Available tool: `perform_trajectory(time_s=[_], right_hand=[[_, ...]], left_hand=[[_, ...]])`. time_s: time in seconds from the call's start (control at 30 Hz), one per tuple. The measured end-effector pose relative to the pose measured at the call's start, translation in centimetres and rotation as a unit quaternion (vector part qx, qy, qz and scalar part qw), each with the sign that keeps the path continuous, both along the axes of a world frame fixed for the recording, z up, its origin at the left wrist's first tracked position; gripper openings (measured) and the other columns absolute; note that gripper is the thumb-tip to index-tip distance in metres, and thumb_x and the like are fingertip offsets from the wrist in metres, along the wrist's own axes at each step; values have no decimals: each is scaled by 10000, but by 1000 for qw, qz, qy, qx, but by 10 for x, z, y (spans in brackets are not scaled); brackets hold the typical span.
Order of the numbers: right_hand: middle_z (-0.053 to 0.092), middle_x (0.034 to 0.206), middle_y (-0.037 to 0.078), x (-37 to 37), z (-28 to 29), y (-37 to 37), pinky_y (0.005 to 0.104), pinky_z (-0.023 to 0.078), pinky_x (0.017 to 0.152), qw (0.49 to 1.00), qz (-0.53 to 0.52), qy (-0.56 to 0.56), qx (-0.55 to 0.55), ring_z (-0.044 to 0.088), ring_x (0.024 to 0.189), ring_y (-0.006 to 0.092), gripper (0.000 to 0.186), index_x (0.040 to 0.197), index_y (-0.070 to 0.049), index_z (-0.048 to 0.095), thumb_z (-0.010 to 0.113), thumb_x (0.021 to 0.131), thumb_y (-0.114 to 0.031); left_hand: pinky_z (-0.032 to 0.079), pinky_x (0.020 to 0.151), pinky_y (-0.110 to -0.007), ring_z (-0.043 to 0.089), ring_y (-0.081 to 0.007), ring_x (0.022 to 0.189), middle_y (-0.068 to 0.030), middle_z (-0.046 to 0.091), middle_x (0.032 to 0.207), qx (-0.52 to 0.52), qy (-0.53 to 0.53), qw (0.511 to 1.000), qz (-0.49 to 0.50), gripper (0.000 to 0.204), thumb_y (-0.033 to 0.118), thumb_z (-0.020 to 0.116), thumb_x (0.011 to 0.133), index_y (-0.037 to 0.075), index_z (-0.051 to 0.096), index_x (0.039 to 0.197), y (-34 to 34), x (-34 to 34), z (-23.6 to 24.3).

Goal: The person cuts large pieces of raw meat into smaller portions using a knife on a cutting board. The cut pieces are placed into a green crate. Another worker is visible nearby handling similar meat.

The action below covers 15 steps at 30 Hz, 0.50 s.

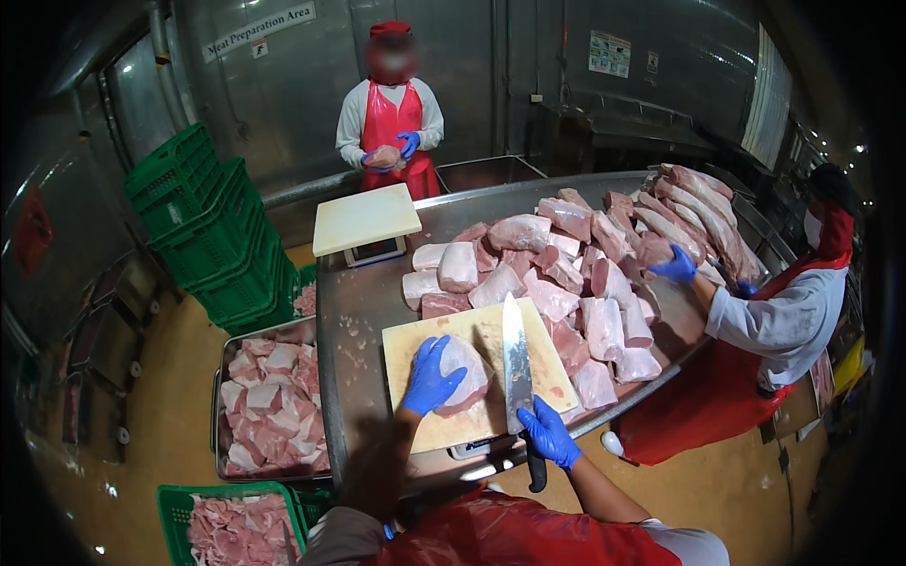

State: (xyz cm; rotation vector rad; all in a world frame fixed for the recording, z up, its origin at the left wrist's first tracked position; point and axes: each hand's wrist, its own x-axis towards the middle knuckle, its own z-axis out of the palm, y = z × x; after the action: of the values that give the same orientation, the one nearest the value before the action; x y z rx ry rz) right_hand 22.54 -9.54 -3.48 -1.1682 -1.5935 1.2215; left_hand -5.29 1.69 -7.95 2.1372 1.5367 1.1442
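Observation:
A thick piece of pork loin (466, 374) lies on the cream cutting board (415, 341) in front of me. My left hand (432, 376), in a blue glove, grips its left side with the fingers curved over the top. At the board's right side, my right hand (550, 435), also gloved in blue, is closed round a large knife (515, 363) where blade and handle meet. The broad blade points away from me over the board, apart from the pork piece. Its dark handle hangs below the hand, past the board's near edge.
Cut pork chunks (557, 274) pile up beyond the board. A co-worker (783, 311) at right touches meat; another (392, 123) across holds a piece. A scale with a white board (368, 219) stands far left. Green crates (212, 236), a metal meat tub (219, 415) and a green basket (175, 528) are left.

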Motion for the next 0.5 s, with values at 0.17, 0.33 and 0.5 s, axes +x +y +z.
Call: perform_trajectory(time_s=[0.17,0.33,0.5], right_hand=[[658,1149,211,-2,1,4,379,471,946,999,-11,-43,17,614,1034,266,390,1296,38,546,572,1004,-219],[666,1111,173,-8,-3,38,368,488,920,999,13,-28,-8,618,1015,221,375,1274,28,565,552,1018,-246],[634,1062,29,-23,-18,69,290,497,863,999,27,32,-8,560,936,109,394,1324,13,545,542,1039,-259]], left_hand=[[328,1098,-585,382,-528,1298,-331,338,1426,-105,-12,988,115,1116,469,842,711,-17,247,1520,-48,19,29],[341,1092,-596,330,-569,1320,-367,217,1459,-101,33,985,138,1178,466,861,687,-33,207,1531,-61,47,42],[294,1175,-493,225,-510,1438,-336,218,1532,-115,58,985,-113,1113,342,877,680,48,254,1554,-18,-2,33]])
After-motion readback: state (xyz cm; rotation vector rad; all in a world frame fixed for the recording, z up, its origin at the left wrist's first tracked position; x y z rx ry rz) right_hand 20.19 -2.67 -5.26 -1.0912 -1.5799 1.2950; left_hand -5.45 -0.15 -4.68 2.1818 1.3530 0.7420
